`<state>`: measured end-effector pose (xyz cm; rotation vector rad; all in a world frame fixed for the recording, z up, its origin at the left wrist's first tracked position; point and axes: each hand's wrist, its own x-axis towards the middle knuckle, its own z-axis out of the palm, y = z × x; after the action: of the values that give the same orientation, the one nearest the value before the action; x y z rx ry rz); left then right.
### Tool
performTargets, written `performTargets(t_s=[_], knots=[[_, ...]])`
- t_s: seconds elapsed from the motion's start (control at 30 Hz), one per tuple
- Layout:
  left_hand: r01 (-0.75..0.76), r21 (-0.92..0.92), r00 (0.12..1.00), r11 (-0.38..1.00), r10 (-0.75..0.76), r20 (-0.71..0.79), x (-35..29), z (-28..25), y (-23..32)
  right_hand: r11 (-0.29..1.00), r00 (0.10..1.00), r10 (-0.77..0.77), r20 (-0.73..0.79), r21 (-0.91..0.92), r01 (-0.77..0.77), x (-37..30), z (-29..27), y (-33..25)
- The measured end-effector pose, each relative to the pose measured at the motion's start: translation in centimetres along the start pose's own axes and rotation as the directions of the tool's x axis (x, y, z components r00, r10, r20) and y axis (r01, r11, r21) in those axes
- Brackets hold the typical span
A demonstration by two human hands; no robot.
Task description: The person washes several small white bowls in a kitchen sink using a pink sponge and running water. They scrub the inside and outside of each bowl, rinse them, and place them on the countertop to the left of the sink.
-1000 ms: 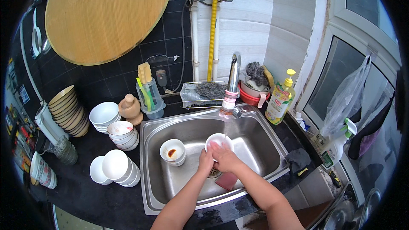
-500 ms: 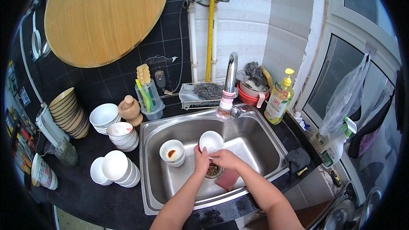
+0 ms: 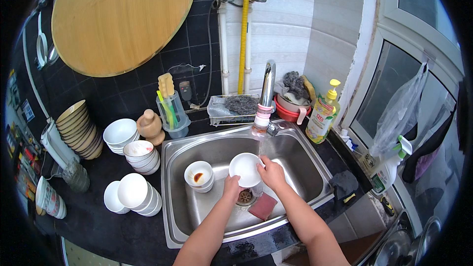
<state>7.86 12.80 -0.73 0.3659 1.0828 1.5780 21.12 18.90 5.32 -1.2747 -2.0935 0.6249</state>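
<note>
A white bowl [image 3: 245,169] is tilted over the sink, its inside facing me, held between both hands. My left hand [image 3: 231,187] grips its lower left rim. On its right side, my right hand [image 3: 270,171] pinches the edge, close to the thin stream of water falling from the faucet [image 3: 266,91]. Below the bowl are the drain [image 3: 246,197] and a dark red cloth [image 3: 262,206] lying on the sink bottom. Left of my hands, a short stack of white bowls [image 3: 199,185] stands in the sink, the top one stained with brown sauce.
The steel sink [image 3: 170,187] is set in a black counter [image 3: 103,231]. Stacked white bowls [image 3: 133,191] stand left of it, with tan bowls [image 3: 81,130] behind. A yellow pump bottle [image 3: 322,118] stands at the back right corner, and a spray bottle [image 3: 387,172] farther right.
The bowl has turned to show more of its inside. My right hand has moved up and right, from below the bowl to its right edge. The red cloth is less covered.
</note>
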Motion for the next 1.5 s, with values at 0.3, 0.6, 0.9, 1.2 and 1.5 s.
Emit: performTargets(t_s=[0.3,0.6,0.9,1.2,1.5], knots=[[0.533,0.223,0.781,0.816,-0.576,0.241,1.3,-1.5,-1.4,0.885,0.837,0.464,0.290,-0.198,-0.422,0.9,-2.0,2.1],[0.018,0.694,0.998,0.720,0.024,-0.052,-2.6,1.8,1.9,0.863,0.704,0.397,0.588,0.023,-0.505,1.3,1.6,4.6],[-0.326,0.943,0.868,0.072,0.418,0.268,-6.8,4.5,5.1,0.738,0.749,0.227,0.623,0.391,-0.550,1.8,2.9,5.2],[-0.517,0.807,0.680,-0.285,0.437,0.589,-9.5,1.3,8.5,0.723,0.814,-0.070,0.577,0.592,-0.357,1.0,1.8,2.8],[-0.150,0.584,0.746,-0.797,0.296,0.596,-12.0,-0.4,9.0,0.811,0.819,-0.198,0.539,0.559,-0.171,-0.4,2.4,2.1]])
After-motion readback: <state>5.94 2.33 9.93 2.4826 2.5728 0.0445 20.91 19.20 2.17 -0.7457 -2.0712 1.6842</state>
